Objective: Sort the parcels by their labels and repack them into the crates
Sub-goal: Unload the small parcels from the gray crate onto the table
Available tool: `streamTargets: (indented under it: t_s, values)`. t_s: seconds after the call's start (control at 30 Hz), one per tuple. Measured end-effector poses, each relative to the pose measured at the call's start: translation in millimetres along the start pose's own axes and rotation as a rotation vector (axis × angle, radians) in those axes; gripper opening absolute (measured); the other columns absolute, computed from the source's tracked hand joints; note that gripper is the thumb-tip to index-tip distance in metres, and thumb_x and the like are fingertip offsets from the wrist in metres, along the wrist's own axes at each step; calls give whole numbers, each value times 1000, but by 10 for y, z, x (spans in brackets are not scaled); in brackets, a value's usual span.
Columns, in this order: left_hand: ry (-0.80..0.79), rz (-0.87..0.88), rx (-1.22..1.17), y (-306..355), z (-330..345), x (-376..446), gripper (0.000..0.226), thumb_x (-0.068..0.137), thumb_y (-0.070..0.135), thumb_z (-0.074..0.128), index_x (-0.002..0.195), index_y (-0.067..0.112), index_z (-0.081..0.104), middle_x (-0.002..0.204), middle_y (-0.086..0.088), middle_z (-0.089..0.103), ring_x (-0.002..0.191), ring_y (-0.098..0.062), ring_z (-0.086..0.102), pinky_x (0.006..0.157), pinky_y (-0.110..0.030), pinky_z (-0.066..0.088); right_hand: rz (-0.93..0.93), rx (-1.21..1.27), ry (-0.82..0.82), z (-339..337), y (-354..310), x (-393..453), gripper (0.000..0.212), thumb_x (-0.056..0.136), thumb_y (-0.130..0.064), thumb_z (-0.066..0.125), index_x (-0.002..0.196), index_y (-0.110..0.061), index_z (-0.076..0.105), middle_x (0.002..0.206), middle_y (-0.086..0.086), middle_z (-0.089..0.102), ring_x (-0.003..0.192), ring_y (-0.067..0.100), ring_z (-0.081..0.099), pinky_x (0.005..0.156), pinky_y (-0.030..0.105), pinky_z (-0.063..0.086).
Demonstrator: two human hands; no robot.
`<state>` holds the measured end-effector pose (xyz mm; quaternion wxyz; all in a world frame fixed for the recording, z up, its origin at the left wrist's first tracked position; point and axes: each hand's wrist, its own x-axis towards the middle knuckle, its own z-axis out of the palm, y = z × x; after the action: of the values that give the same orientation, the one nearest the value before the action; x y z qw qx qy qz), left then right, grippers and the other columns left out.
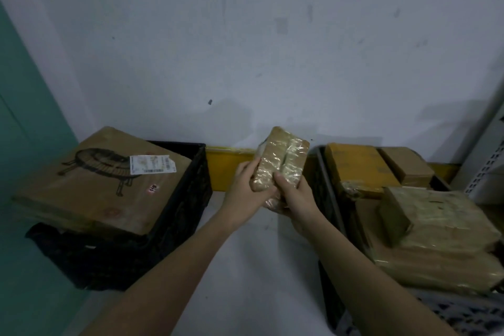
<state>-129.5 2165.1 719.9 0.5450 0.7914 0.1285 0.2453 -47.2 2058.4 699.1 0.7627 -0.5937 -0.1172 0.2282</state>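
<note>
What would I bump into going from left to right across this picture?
Big cardboard box on the black crate → left hand → taped parcel → right hand → grey crate full of parcels.

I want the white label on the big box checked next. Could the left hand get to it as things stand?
Probably not yet: the left hand and right hand both grip the taped parcel. The label itself lies uncovered atop the big box.

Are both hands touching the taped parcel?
Touching. The head view shows the left hand and right hand both gripping the taped parcel's lower end.
</note>
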Motion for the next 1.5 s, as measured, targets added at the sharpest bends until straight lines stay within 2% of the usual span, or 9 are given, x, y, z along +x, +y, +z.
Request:
streamTargets:
  t_s: [0.1,0.23,0.37,0.5,0.67,0.8,0.87,1.03,1.5]
  values:
    - [-55,-32,-155,-43,-80,5,57,89,18,72,137,35,46,125,18,53,114,-2,55,75,-10,49,16,-16,-11,-139,42,8,37,91,-29,72,127,-23,62,117,3,73,102,24,73,86,54,59]
    - [106,-249,-235,-157,-313,53,54,92,36,67,142,32,45,134,2,55,116,-15,56,79,-26,48,101,133,-86,-296,31,-20,61,88,-41,73,140,-18,49,133,11,64,116,35,65,86,62,56]
    - [-108,-516,-536,-284,-428,-35,89,72,62,73,150,42,33,147,4,47,125,-25,56,86,-47,56,204,242,-209,-355,24,-106,49,102,-43,48,145,-20,46,138,12,61,123,35,61,87,54,57]
    - [-217,-527,-595,-321,-402,-84,67,73,56,76,136,47,53,138,3,59,120,-28,62,95,-59,51,266,232,-303,-354,85,-178,54,97,-47,48,146,-23,46,139,11,60,124,34,60,87,50,57]
    - [-98,-468,-502,-317,-456,-75,46,85,45,71,129,46,58,123,6,70,110,-20,67,92,-52,55,248,38,-266,-307,50,-165,53,99,-48,51,149,-32,38,146,7,51,124,35,58,81,49,60]
    - [58,-383,-416,-326,-423,-66,60,89,31,71,143,41,46,109,8,74,91,-10,73,70,-36,60,196,-69,-217,-247,65,-143,76,87,-59,64,152,-44,27,147,3,47,127,34,52,84,51,60]
    - [80,-362,-411,-332,-387,-76,61,90,31,71,143,38,44,112,5,73,89,-10,74,66,-33,59,159,-106,-198,-220,86,-165,77,88,-49,69,153,-40,28,139,2,53,122,29,57,86,49,60]
    - [18,-446,-473,-363,-409,-119,43,93,47,61,134,42,51,121,6,69,107,-16,66,77,-40,56,102,-81,-111,-286,179,-202,72,89,-36,71,152,-34,36,131,5,60,111,27,65,79,45,62]
    - [-62,-453,-502,-455,-423,-111,66,77,50,69,140,43,49,135,3,61,123,-29,56,92,-54,54,79,-74,-88,-355,229,-221,70,90,-33,70,151,-30,37,130,7,61,107,27,69,79,44,62]
